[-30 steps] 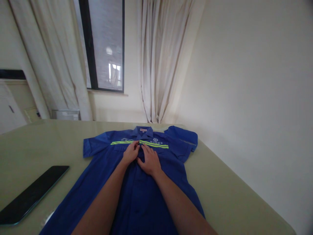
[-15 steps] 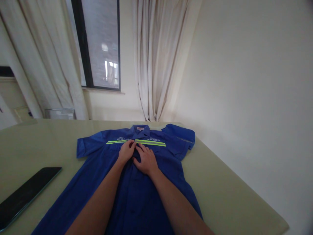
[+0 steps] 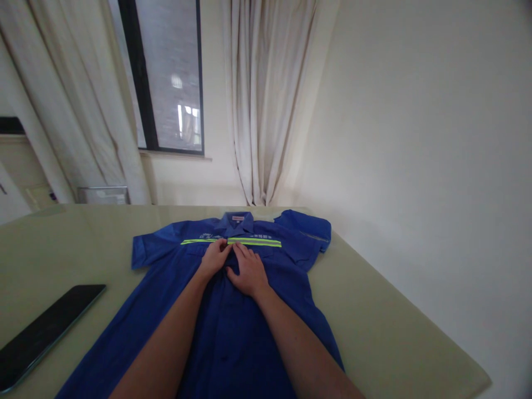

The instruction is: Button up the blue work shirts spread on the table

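A blue short-sleeved work shirt with a yellow-green reflective stripe across the chest lies flat, front up, on a pale green table. Its collar points away from me. My left hand and my right hand rest side by side on the shirt's front placket, just below the stripe. Fingertips of both hands pinch the fabric at the middle of the chest. What lies under the fingers is hidden.
A dark flat tablet or phone lies on the table at the left. Beyond the table's far edge hang cream curtains beside a dark-framed window. A plain wall runs close along the table's right edge.
Hands stay at the same spot on the placket, with slight finger movement. The view has shifted a little to the right since one second ago.
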`<state>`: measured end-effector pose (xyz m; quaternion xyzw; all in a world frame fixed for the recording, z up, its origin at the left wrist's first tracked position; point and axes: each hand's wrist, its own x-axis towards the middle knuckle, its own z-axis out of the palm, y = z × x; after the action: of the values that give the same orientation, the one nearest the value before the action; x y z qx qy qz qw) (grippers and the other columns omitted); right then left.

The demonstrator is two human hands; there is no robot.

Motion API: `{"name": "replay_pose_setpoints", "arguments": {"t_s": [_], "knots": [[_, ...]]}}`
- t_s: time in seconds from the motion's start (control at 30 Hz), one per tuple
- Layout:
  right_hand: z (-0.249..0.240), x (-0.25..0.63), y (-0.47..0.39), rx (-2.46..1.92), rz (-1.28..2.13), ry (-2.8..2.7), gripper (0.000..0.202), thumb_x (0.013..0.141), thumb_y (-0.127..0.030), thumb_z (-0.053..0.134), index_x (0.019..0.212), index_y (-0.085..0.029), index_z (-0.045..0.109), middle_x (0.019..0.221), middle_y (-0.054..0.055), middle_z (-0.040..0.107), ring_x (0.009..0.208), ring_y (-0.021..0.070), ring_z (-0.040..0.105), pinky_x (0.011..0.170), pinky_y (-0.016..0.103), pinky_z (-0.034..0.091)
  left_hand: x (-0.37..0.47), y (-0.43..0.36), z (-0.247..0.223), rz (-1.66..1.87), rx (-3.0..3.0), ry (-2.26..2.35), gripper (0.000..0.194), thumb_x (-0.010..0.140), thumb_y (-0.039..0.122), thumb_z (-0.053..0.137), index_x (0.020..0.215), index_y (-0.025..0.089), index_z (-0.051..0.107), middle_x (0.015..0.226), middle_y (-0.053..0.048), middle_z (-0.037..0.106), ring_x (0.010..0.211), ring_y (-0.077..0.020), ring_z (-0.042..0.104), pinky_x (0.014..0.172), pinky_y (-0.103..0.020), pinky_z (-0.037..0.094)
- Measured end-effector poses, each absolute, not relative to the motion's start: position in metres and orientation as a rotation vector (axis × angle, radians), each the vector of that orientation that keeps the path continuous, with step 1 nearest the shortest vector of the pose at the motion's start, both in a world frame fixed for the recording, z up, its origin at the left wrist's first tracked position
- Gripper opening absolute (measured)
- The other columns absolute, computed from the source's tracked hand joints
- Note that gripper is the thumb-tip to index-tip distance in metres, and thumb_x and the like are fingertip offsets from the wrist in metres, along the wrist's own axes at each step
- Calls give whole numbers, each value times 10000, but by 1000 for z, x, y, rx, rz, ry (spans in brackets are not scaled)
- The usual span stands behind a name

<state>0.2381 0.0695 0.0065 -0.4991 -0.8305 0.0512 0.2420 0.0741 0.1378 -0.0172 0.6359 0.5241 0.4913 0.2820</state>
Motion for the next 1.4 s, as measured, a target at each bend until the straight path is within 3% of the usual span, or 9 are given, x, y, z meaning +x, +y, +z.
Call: {"name": "replay_pose_setpoints", "arguments": {"t_s": [0.3, 0.67, 0.97, 1.4], "knots": [[3, 244, 76, -1314, 241, -2200, 732, 876, -435, 648, 1536, -248, 394, 1577, 95, 426, 1374, 308, 454, 1120, 488, 391, 72, 136, -17, 1332, 1658, 1273, 401, 730, 565, 655, 800, 170, 686, 708, -14, 711, 662, -185, 643, 638, -289, 509], [2, 248, 78, -1270, 343, -2209, 716, 858, -426, 662, 1513, -256, 427, 1551, 84, 461, 1370, 295, 471, 1114, 502, 396, 74, 134, -21, 1262, 1767, 1468, 239, 772, 423, 665, 877, 209, 680, 796, -15, 748, 738, -200, 700, 703, -292, 521], [5, 247, 78, -1295, 345, -2213, 707, 851, -421, 658, 1504, -266, 432, 1529, 86, 484, 1357, 293, 475, 1120, 494, 381, 83, 119, -4, 1134, 1921, 1769, 143, 828, 346, 673, 881, 227, 730, 801, -28, 752, 787, -224, 693, 714, -289, 452], [3, 245, 79, -1313, 290, -2240, 668, 873, -461, 625, 1489, -273, 447, 1497, 87, 511, 1317, 314, 485, 1116, 537, 365, 85, 113, 3, 995, 1970, 1875, 182, 890, 323, 610, 915, 256, 777, 923, -52, 809, 899, -259, 732, 748, -301, 467]]}}
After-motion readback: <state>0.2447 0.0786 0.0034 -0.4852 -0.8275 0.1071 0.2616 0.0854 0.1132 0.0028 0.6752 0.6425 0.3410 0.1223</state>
